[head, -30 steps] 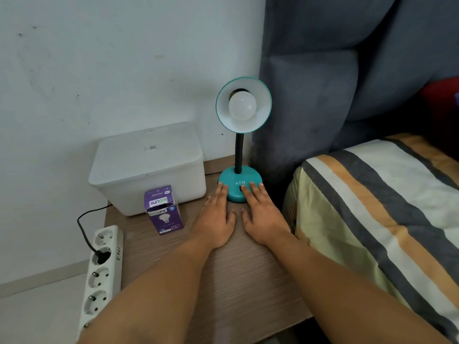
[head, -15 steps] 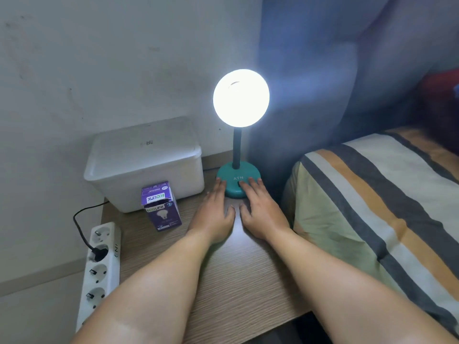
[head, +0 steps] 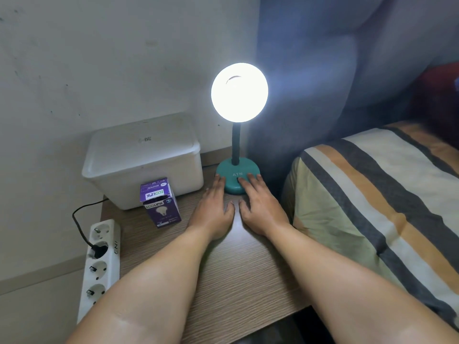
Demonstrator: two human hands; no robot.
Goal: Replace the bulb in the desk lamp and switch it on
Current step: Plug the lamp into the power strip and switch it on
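The teal desk lamp stands at the back of the wooden desk, its round head glaring white, black neck upright. Both hands lie flat with fingers spread, holding nothing: left hand touching the base's edge, right hand with fingertips on the base. A purple bulb box fronts a white lidded bin. A power strip hangs left; a striped bed lies right.

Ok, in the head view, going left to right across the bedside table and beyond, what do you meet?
Power strip → purple bulb box → left hand → right hand → striped bedding. The white bin and the lit lamp overlap these, so I left them out.
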